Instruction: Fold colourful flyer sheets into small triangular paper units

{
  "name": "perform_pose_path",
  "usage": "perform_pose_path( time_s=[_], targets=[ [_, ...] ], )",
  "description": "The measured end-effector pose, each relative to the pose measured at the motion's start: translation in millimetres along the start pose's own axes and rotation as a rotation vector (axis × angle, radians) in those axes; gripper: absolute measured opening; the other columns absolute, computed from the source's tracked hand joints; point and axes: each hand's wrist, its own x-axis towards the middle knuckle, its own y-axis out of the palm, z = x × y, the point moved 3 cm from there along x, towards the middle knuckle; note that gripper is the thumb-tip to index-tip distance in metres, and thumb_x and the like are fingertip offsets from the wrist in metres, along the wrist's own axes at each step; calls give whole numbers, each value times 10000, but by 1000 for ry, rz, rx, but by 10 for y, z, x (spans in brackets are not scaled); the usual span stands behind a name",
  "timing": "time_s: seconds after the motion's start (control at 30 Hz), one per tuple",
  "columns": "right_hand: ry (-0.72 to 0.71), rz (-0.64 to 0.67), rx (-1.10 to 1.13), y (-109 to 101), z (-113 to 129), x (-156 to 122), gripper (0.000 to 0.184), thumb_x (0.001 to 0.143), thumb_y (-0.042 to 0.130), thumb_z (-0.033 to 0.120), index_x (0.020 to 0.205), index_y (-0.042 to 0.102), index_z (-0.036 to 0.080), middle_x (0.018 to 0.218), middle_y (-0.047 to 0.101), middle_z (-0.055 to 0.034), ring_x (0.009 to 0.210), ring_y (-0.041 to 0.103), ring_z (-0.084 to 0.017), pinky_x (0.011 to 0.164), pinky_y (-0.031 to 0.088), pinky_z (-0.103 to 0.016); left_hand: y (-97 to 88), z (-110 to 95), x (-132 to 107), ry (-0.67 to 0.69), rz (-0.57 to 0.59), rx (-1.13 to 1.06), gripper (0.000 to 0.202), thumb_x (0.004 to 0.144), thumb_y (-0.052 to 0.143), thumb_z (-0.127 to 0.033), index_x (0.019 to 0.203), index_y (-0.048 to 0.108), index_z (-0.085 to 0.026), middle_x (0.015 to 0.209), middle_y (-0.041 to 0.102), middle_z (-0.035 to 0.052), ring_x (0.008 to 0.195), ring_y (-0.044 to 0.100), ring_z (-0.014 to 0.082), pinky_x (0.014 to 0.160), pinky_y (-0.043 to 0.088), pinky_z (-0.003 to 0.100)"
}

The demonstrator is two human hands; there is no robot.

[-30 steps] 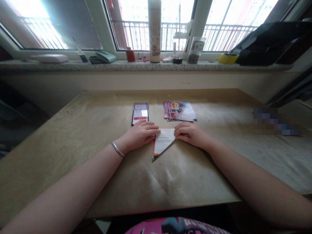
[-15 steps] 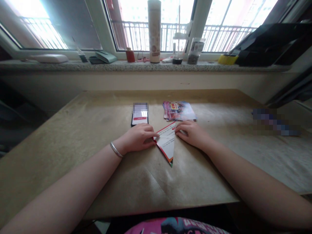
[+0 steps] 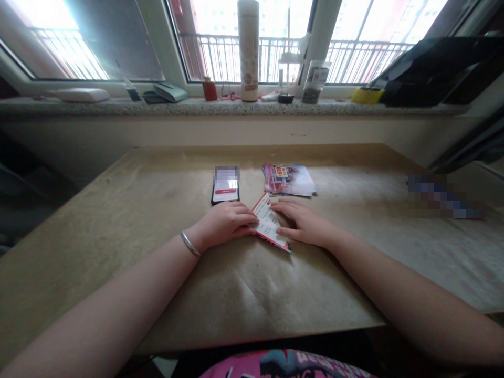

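Observation:
A flyer folded into a triangle [image 3: 268,221], white with printed lines and red edges, lies on the table in front of me. Its lower tip shows a little green and points to the right and towards me. My left hand [image 3: 226,223] is closed on the flyer's left edge, with the fingertips over the paper. My right hand [image 3: 305,223] rests flat at the right edge, thumb and fingers spread apart, their tips touching the paper. The underside of the flyer is hidden.
A phone [image 3: 226,194] with a lit screen lies beyond my left hand. Further right is a stack of colourful flyers [image 3: 291,179]. A blurred dark item [image 3: 444,197] lies at the table's far right. Several objects, including a tall bottle [image 3: 248,58], stand on the windowsill [image 3: 189,108].
The folded flyer has turned, its lower tip swinging right and its top corner left. My right hand has moved slightly left and its fingers have spread onto the paper. The left hand stays nearly in place.

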Motion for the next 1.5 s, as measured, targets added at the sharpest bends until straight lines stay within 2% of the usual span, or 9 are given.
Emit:
perform_pose_path(
  time_s=[0.27,0.43,0.6,0.7,0.87,1.03,1.2,1.4,1.5],
  targets=[
    [23,2,-14,-18,180,-8,592,734,696,454,1222,582,139,1289,601,-141,1232,509,-291,1059,386,-453,-12,-101,47,-53,-19,124,289,940,494,-397,937,698,-193,868,710,44,766,638,150,682,475,259],
    [15,-40,-74,-18,303,-15,299,783,659,401,997,658,191,1065,674,-98,1028,583,-243,906,451,-389,11,-155,65,-87,-41,183,281,921,525,-427,943,692,-201,833,704,28,745,618,161,645,449,267],
    [-3,-34,-195,-9,407,-7,144,837,598,329,856,682,214,866,689,-54,850,579,-200,753,408,-316,20,-166,65,-95,-51,212,252,928,520,-398,950,679,-203,815,699,24,728,602,159,626,426,261],
    [70,-26,-224,-20,408,-11,141,846,553,275,825,679,215,821,685,-33,764,584,-168,682,370,-287,19,-150,54,-108,-60,215,225,936,505,-364,961,655,-199,823,684,22,719,596,146,613,409,247],
    [221,-67,-195,-50,320,-29,140,830,537,284,810,654,209,820,676,-17,679,562,-137,595,325,-257,-28,-141,35,-126,-91,223,266,942,472,-334,768,575,-162,778,612,15,622,518,108,541,358,227],
    [292,-107,-48,-54,204,-42,121,795,560,273,716,612,198,719,631,3,618,514,-111,561,315,-232,-69,-190,40,11,-55,258,258,960,449,-331,845,630,-187,811,631,16,724,546,133,620,409,243],
    [335,-146,43,-82,146,-61,118,796,559,282,740,621,198,648,609,11,577,504,-109,548,333,-228,-2,-129,33,-63,26,252,237,946,471,-316,999,681,-217,896,655,37,783,576,150,666,463,260],
    [415,-219,45,-160,101,-87,146,806,553,326,755,620,206,647,632,3,565,532,-121,534,363,-235,21,-87,40,-32,-4,113,240,944,459,-236,1042,673,-190,1070,684,60,924,615,164,808,527,300],
    [477,-265,-7,-208,62,-107,147,799,554,329,740,608,206,678,652,-9,592,559,-132,556,384,-241,18,-89,48,-36,-6,55,236,945,452,-219,1025,669,-171,1077,695,62,976,621,167,844,539,304]
  ],
)
